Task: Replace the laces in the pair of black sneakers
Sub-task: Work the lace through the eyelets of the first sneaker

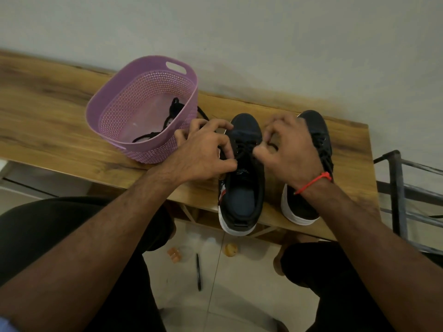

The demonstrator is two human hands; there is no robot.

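Fingers of the left hand (203, 149) and right hand (291, 149) curl, pinching black lace (244, 147) on the black white-soled sneaker (242, 188) at the wooden bench's (60, 121) near edge, heel toward the person for threading.

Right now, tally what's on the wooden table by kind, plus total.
Black sneakers: 2, left one under both hands, right one beside it
Purple basket: 1
Black laces in the basket: 1 loose bundle; the number of laces cannot be told
Total: 4, counting the bundle as one
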